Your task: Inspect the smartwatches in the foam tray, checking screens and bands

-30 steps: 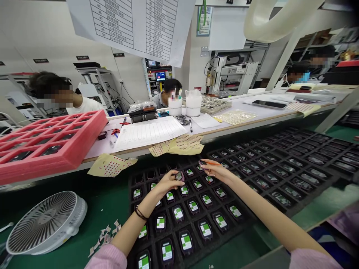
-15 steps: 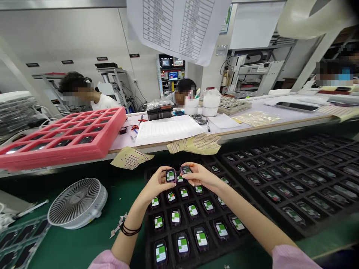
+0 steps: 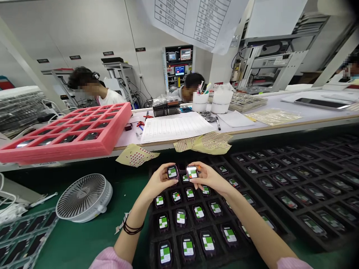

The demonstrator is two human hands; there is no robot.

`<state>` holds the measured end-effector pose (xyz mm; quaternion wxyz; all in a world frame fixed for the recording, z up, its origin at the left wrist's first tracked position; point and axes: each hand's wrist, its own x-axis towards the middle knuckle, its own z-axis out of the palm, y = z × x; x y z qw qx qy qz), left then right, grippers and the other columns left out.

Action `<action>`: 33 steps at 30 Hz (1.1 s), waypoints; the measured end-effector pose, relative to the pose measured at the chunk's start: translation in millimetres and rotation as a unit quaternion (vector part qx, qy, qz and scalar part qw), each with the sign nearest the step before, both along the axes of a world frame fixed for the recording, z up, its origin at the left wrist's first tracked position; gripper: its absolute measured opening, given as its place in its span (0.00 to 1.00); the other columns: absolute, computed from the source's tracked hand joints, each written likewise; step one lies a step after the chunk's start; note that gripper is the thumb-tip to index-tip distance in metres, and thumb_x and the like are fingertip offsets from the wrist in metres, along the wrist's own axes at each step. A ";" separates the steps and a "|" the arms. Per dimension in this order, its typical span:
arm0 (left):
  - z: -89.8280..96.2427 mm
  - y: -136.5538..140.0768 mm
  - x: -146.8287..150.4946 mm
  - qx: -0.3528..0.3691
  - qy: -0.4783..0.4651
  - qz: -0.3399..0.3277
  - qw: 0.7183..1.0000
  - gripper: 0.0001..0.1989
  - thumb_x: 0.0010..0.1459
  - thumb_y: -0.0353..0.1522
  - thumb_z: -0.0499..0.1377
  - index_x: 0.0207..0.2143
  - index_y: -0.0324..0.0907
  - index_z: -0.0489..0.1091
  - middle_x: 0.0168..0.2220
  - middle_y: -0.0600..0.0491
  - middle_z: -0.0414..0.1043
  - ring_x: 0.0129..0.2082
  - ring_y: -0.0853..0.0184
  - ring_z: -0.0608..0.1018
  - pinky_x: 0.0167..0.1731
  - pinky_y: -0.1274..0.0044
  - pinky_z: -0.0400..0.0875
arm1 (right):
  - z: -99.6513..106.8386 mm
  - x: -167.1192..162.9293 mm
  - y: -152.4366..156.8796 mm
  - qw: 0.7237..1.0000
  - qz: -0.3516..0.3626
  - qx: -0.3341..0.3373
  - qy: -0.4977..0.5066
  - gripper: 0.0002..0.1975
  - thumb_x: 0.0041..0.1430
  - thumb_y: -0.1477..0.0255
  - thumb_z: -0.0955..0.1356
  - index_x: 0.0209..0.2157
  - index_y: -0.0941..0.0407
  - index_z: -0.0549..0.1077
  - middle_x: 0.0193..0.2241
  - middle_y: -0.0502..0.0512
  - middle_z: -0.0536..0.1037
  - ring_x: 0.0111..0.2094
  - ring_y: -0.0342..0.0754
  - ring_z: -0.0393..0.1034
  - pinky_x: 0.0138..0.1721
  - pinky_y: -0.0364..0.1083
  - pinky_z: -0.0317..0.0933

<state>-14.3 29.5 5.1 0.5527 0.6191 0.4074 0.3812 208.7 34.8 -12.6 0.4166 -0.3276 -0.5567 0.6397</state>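
Open from the near side, hemmed in at the back.
Passable low over black tray (image 3: 173,239) between forearms (image 3: 249,219); tight between the watch (image 3: 172,172) in left hand (image 3: 159,182) and the watch (image 3: 192,172) in right hand (image 3: 213,180). Barred behind by shelf edge (image 3: 252,132) and overhanging yellow sheets (image 3: 137,155), at left by fan (image 3: 84,198); open over green bench (image 3: 126,188) between fan and tray, crossed nearer by left forearm (image 3: 140,208).

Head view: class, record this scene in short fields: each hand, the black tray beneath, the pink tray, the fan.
Left hand: holding a smartwatch, screen lit
Right hand: holding another smartwatch, screen lit
Black tray: beneath both hands, lit smartwatches in its compartments
Pink foam tray: on the bench, picture left
Fan: on the green surface, left of the black tray
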 end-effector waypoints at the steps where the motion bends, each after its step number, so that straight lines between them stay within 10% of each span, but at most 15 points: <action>1: -0.6 0.0 0.7 0.001 0.000 -0.001 1.000 0.29 0.46 0.31 0.65 0.51 0.42 0.62 0.50 0.47 0.70 0.46 0.63 0.75 0.46 0.72 0.70 | 0.7 1.7 0.1 1.000 -0.004 0.005 -0.003 0.25 0.44 0.72 0.75 0.43 0.55 0.64 0.30 0.47 0.70 0.18 0.38 0.68 0.13 0.37 0.57; 13: 0.8 -5.4 12.7 -0.021 0.042 0.011 0.999 0.26 0.56 0.40 0.58 0.55 0.41 0.61 0.45 0.47 0.70 0.31 0.70 0.74 0.24 0.80 0.64 | -3.5 3.7 4.6 1.000 -0.025 -0.003 0.016 0.22 0.52 0.65 0.71 0.45 0.54 0.62 0.39 0.55 0.70 0.29 0.47 0.76 0.18 0.39 0.63; 24: 2.0 -7.7 15.9 0.000 0.067 0.031 0.997 0.20 0.60 0.42 0.51 0.50 0.41 0.67 0.32 0.53 0.69 0.25 0.72 0.72 0.22 0.80 0.60 | 1.7 4.1 1.4 0.999 -0.049 -0.006 0.015 0.14 0.58 0.61 0.66 0.41 0.56 0.66 0.24 0.48 0.71 0.19 0.46 0.74 0.16 0.40 0.62; 33: 9.1 -13.0 19.6 -0.016 0.032 0.025 0.999 0.22 0.56 0.41 0.57 0.49 0.39 0.65 0.36 0.52 0.70 0.25 0.74 0.69 0.23 0.81 0.62 | 2.7 2.3 -1.0 0.999 -0.022 0.014 0.021 0.18 0.53 0.64 0.70 0.43 0.54 0.65 0.35 0.52 0.73 0.24 0.46 0.76 0.18 0.41 0.65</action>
